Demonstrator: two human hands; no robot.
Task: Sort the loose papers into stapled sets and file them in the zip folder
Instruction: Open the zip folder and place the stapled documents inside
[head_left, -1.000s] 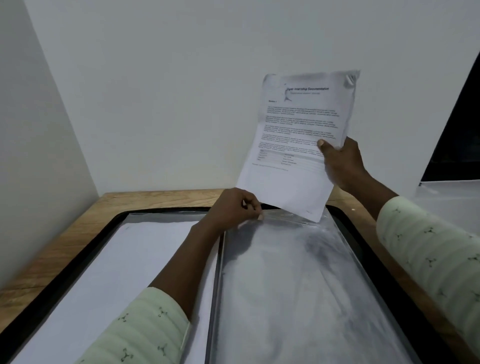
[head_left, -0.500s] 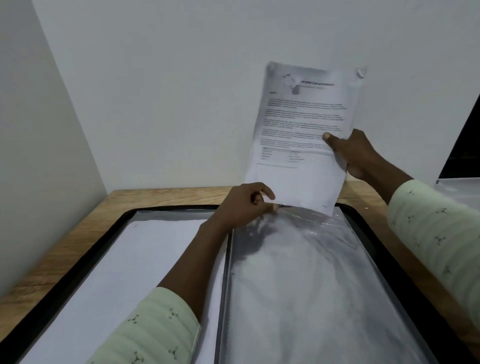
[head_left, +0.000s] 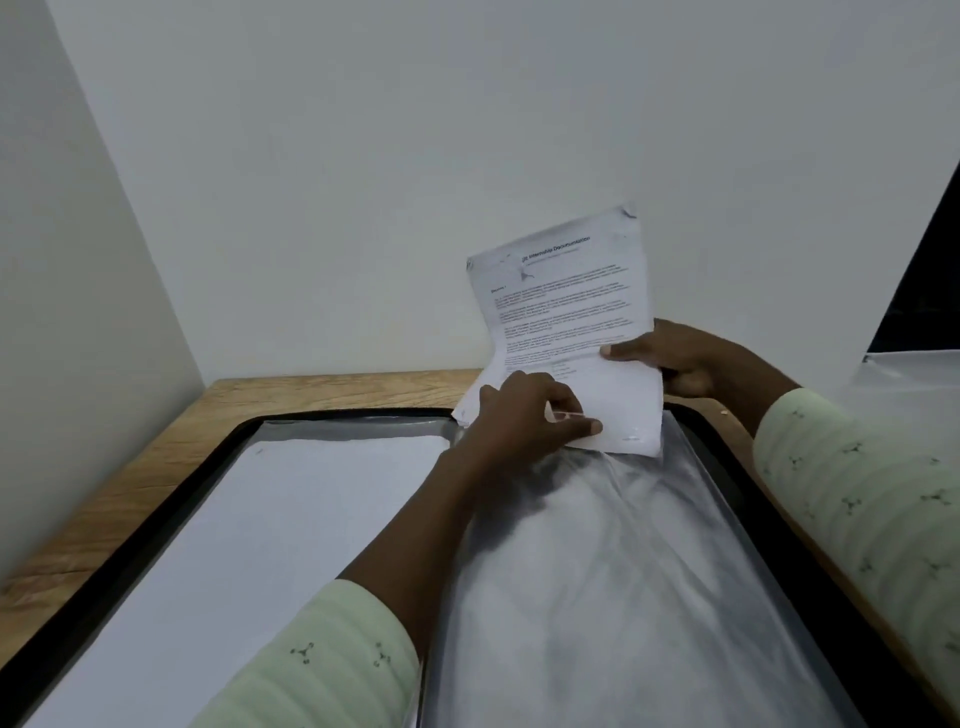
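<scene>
The right hand gripped the stapled set by its right edge, thumb on the printed face and fingers behind. The left hand pinched the mouth of the clear sleeve, its thumb lying over the set's lower edge. Half a second earlier the set had stood higher and nearly flat above the far edge of the zip folder; now it had come down to the sleeve mouth at that edge and buckled across the middle. Insertion had probably begun, then, though the bend suggested the sheets were catching rather than sliding. White paper lay in the folder's left half, on the wooden bench.
</scene>
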